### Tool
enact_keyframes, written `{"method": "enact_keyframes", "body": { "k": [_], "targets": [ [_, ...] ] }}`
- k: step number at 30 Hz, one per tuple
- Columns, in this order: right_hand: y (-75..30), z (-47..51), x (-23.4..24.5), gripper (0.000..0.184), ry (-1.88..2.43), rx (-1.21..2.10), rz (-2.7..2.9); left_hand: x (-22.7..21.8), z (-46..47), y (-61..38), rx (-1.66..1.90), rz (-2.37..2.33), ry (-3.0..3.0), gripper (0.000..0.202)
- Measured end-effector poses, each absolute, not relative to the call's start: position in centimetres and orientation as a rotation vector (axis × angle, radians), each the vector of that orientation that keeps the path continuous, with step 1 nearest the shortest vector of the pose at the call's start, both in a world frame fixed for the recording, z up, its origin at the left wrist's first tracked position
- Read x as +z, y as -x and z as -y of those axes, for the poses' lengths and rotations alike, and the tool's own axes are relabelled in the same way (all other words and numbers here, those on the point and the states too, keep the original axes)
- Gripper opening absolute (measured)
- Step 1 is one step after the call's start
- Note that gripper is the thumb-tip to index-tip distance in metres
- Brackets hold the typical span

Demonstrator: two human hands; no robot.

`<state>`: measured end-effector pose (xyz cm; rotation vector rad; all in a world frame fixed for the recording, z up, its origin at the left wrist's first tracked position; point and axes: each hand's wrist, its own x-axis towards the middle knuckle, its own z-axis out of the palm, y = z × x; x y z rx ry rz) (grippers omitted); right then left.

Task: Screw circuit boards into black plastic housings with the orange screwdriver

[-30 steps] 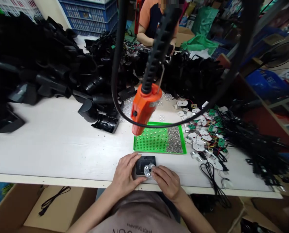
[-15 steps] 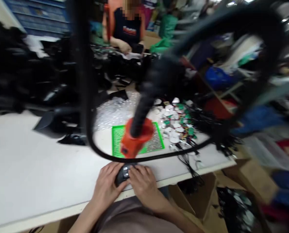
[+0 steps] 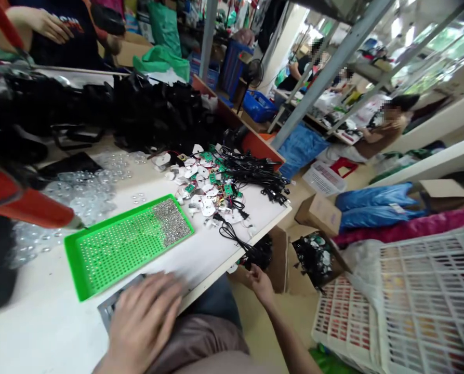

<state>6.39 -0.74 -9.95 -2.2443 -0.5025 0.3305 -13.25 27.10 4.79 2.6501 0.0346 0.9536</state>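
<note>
My left hand (image 3: pixel 148 306) lies over a dark grey plastic part (image 3: pixel 107 307) at the table's front edge, its fingers bent across it. Most of that part is hidden under the hand. Out past the table edge, my right hand (image 3: pixel 261 284) hangs low near a cardboard box with black cables (image 3: pixel 263 252). Its fingers are loosely curled and apart, and I see nothing in them. Beyond my left hand is a green tray (image 3: pixel 117 280) of small metal screws. An orange-red electric screwdriver (image 3: pixel 40 208) hangs at the left, its tip by the tray's rim.
Clear plastic lenses (image 3: pixel 83 192) lie behind the tray. White discs with green circuit boards (image 3: pixel 206 182) and black cables (image 3: pixel 255 171) are heaped to the right. White plastic crates (image 3: pixel 422 291) stand on the floor. A co-worker's hand (image 3: pixel 47 25) shows across the table.
My view has swung right. My right hand has left the dark part and moved right, beyond the table edge. My left hand is still on the part. The screwdriver now appears farther left.
</note>
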Motion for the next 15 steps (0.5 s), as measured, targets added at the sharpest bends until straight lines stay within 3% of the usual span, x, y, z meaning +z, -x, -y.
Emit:
{"method": "enact_keyframes", "body": {
  "k": [4, 8, 15],
  "targets": [
    [-8.1, -1.8, -13.0, 0.043, 2.160, 0.362, 0.410, 5.6, -24.6, 3.3, 0.712, 0.289, -2.859, 0.028],
    [-8.9, -3.0, -14.4, 0.044, 2.083, 0.399, 0.344, 4.2, -22.8, -4.4, 0.255, 0.463, -2.994, 0.036],
    [-7.4, 1.8, -11.7, 0.056, 1.895, 0.390, 0.113, 2.1, -24.3, -7.7, 0.010, 0.395, -2.961, 0.023]
  ]
}}
